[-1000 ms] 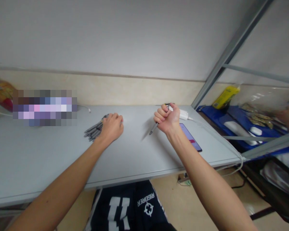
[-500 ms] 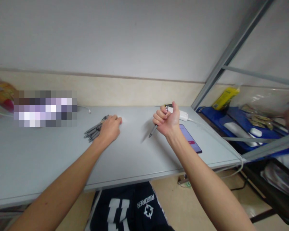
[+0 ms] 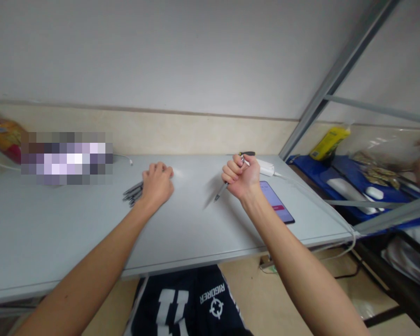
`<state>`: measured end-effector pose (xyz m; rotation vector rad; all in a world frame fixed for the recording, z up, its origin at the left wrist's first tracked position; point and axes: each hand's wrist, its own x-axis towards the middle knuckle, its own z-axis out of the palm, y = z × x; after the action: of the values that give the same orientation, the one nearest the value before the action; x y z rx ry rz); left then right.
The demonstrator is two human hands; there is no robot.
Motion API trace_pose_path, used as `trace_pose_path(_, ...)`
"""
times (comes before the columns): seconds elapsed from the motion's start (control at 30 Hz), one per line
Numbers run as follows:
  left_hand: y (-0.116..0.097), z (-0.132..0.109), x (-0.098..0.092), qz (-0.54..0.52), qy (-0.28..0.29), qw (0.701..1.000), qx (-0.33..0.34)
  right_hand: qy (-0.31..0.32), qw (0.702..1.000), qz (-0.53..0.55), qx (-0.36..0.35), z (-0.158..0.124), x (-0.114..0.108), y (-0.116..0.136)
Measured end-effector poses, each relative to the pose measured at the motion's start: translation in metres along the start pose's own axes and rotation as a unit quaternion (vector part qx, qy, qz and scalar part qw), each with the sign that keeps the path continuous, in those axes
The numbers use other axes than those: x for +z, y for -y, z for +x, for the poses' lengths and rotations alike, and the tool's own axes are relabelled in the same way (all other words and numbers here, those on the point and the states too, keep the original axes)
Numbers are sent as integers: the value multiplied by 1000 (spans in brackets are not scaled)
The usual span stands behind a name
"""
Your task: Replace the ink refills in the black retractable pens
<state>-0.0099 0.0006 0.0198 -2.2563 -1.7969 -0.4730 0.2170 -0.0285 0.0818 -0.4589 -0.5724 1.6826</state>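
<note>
surface: pale grey flat surface (image 3: 73, 224).
left hand (image 3: 157, 184): curled, resting down; what its grip pinches, cannot tell.
right hand (image 3: 241, 176): raised — grip fisted.
pile: loose slim grey pens (image 3: 132, 192), end under left hand.
pen: single slim grey pen (image 3: 220, 191) — clenched in right hand, tip down-left.

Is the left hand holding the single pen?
No, the right hand grips the pen in a fist; the left hand rests on the pen pile.

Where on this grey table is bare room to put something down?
The near strip of the table, between the front edge and the pens, is bare. So is the patch between the left hand and the pen in the right hand. Crowded: right end, phone and charger.
</note>
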Motion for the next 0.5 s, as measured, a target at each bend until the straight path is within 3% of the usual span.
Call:
trace_pose_path(0.33, 1, 2, -2, 12, 59, 997, -40, -10, 1000, -1, 10, 4, -10, 1)
trace_pose_path(0.5, 2, 3, -2, 25, 69, 996, -43, -46, 998, -11, 32, 2, -7, 0)
